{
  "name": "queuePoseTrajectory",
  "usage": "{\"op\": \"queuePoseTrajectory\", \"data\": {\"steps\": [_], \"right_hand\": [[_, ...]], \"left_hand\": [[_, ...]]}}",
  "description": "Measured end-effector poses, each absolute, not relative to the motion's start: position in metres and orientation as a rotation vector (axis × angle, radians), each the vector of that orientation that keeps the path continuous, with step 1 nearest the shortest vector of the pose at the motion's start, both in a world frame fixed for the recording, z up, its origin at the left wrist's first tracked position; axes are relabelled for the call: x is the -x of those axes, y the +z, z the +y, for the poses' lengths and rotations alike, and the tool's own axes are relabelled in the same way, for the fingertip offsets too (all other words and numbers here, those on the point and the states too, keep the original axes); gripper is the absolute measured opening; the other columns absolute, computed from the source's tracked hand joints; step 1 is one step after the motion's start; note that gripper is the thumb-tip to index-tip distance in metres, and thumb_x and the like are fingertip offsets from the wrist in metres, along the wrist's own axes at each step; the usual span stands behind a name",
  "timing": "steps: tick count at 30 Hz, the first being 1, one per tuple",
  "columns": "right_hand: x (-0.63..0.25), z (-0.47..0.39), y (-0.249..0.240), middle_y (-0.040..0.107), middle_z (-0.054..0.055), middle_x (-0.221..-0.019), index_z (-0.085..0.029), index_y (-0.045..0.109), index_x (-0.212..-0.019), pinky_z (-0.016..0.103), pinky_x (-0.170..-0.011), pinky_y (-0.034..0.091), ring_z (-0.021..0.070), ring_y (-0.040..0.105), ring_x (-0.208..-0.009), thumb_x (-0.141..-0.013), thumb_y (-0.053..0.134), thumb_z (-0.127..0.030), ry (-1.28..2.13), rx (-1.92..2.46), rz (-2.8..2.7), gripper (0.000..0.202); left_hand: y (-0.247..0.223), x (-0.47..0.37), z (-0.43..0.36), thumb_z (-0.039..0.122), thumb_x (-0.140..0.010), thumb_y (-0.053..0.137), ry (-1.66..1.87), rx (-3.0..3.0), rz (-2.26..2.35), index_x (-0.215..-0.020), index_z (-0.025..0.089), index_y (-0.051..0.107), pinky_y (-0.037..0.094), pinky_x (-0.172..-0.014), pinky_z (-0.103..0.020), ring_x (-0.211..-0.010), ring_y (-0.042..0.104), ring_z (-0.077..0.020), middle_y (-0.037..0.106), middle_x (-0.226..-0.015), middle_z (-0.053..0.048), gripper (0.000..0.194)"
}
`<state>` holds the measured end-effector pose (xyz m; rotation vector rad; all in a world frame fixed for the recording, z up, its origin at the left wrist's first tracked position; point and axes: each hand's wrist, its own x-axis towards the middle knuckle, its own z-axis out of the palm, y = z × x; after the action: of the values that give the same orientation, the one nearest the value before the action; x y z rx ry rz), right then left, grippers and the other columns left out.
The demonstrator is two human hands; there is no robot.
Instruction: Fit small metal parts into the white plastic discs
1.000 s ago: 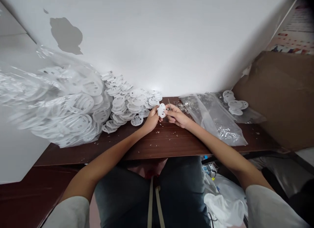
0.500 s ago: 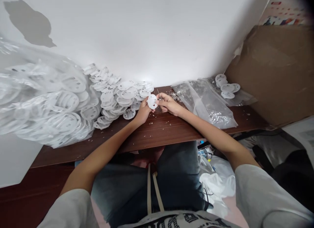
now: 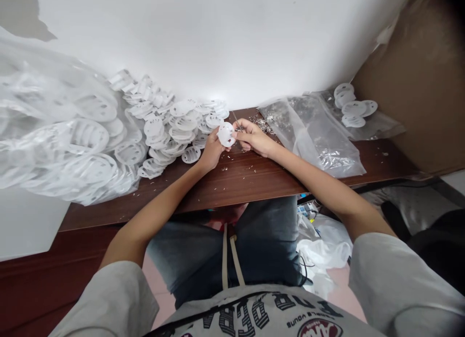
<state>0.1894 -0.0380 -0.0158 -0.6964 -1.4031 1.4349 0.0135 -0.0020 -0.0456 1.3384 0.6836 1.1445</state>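
Observation:
My left hand (image 3: 211,152) is closed on the left edge of a white plastic disc (image 3: 225,134) with holes in it, held just above the brown table (image 3: 240,182). My right hand (image 3: 254,138) pinches a thin metal tool (image 3: 236,119), whose slim shaft points up and to the left. Its fingertips are at the disc's right edge; whether they hold a small part there is too small to tell. Close to my left hand lies a heap of similar white discs (image 3: 156,129). Small shiny metal pieces (image 3: 265,126) lie beyond my right hand.
A large clear bag of discs (image 3: 65,148) stands at the left. On the right lies a flat clear plastic bag (image 3: 308,143), with several discs (image 3: 353,108) behind it near a cardboard box (image 3: 428,99). A white wall (image 3: 218,41) rises behind the table.
The camera view has shifted, so the table appears higher in the picture. Both hands keep their hold at the disc, with little visible movement of the fingers.

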Motion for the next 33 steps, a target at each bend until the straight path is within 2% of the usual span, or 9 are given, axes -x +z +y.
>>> {"op": "queuePoseTrajectory", "data": {"steps": [14,20,33], "right_hand": [[-0.1925,-0.0376,-0.0119,0.047,-0.009,-0.065,-0.023,0.051,-0.1,0.018,-0.041,0.018,0.0045,0.032,-0.046,-0.089,0.078,-0.036,1.433,0.7,-1.397,0.031],[-0.1928,-0.0362,-0.013,0.05,-0.007,-0.067,-0.023,0.053,-0.1,0.02,-0.041,0.019,0.0051,0.033,-0.044,-0.091,0.075,-0.038,1.357,0.724,-1.455,0.028],[-0.1943,-0.0351,-0.0144,0.046,-0.009,-0.059,-0.023,0.053,-0.101,0.02,-0.04,0.019,0.0062,0.032,-0.043,-0.091,0.075,-0.041,1.338,0.693,-1.492,0.031]], "left_hand": [[-0.0476,-0.0118,0.0,0.033,-0.082,0.079,1.172,-1.344,0.684,-0.095,0.02,0.067,0.045,-0.052,-0.019,-0.061,0.057,-0.0081,0.066,-0.079,0.001,0.023],[-0.0487,-0.0123,0.0011,0.036,-0.081,0.081,1.189,-1.351,0.677,-0.094,0.02,0.067,0.046,-0.051,-0.019,-0.06,0.055,-0.0078,0.067,-0.079,0.001,0.025],[-0.0456,-0.0123,-0.0013,0.038,-0.078,0.082,1.163,-1.34,0.69,-0.097,0.021,0.067,0.046,-0.052,-0.019,-0.063,0.059,-0.0096,0.067,-0.08,0.001,0.03]]}}
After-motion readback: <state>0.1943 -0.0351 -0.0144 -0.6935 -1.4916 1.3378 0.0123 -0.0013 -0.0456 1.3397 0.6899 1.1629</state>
